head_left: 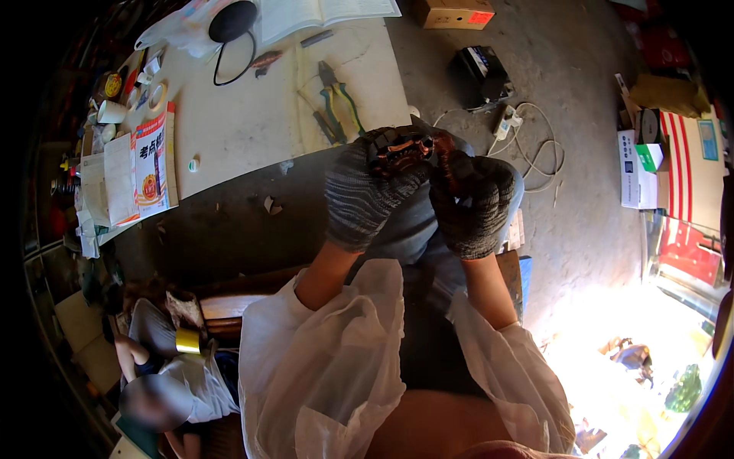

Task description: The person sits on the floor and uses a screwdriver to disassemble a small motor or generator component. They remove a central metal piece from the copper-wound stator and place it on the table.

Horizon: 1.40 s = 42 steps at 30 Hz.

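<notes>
My left hand [363, 199], in a grey striped glove, is closed around a dark, rounded part with copper-coloured windings [407, 153], held above my knees. Just right of that part rises a reddish-brown bundle that looks like copper wire [444, 159]. The fingers of my right hand [475, 203], gloved alike, are pinched against this bundle; their tips are partly hidden. Both hands are close together, near the table's right corner. On the table lie pliers with yellow-green handles [336, 103], beyond my left hand.
The pale table [252, 122] holds books, tape rolls and a black round object with a cord [233, 21]. On the floor are a black battery-like box [482, 75], a power strip [505, 122] with its cable, and a carton [455, 14]. Another person [202, 386] is at the lower left.
</notes>
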{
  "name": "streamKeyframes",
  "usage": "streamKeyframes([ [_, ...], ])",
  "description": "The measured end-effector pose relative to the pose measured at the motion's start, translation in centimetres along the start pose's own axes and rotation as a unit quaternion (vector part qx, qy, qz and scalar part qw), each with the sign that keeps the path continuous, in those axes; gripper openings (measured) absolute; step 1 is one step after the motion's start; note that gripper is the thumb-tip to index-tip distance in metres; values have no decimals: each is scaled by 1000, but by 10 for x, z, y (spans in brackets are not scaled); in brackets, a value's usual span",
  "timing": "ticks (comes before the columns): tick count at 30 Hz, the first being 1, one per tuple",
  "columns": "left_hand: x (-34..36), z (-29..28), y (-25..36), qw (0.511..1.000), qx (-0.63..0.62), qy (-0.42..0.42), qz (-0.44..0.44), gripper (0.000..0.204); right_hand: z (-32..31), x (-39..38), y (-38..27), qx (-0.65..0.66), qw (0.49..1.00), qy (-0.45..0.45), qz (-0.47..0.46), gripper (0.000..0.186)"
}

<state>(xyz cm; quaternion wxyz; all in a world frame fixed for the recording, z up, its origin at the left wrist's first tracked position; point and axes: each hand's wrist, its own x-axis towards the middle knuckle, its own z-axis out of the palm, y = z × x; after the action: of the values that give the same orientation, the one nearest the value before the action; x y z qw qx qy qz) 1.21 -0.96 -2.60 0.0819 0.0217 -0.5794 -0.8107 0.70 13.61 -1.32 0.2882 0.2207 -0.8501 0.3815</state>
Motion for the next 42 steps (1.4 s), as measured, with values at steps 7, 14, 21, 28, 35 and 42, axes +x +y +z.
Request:
streamKeyframes([
  [7,1,-14,0,973,205,68,78,42,0,2,17,-77,991,102,-42,36],
  [14,1,-16,1,974,200,67,88,41,3,-3,15,121,981,44,144,33],
  [21,5,-20,-1,995,61,13,72,36,4,-5,11,550,737,-32,392,27],
  [28,3,-32,-24,949,-275,116,-98,35,6,-14,14,710,525,-5,469,34],
  [35,27,-110,-69,976,43,190,95,51,2,-31,28,811,338,16,478,42],
  [42,58,-172,-67,656,732,144,114,58,8,-34,27,789,349,15,505,40],
])
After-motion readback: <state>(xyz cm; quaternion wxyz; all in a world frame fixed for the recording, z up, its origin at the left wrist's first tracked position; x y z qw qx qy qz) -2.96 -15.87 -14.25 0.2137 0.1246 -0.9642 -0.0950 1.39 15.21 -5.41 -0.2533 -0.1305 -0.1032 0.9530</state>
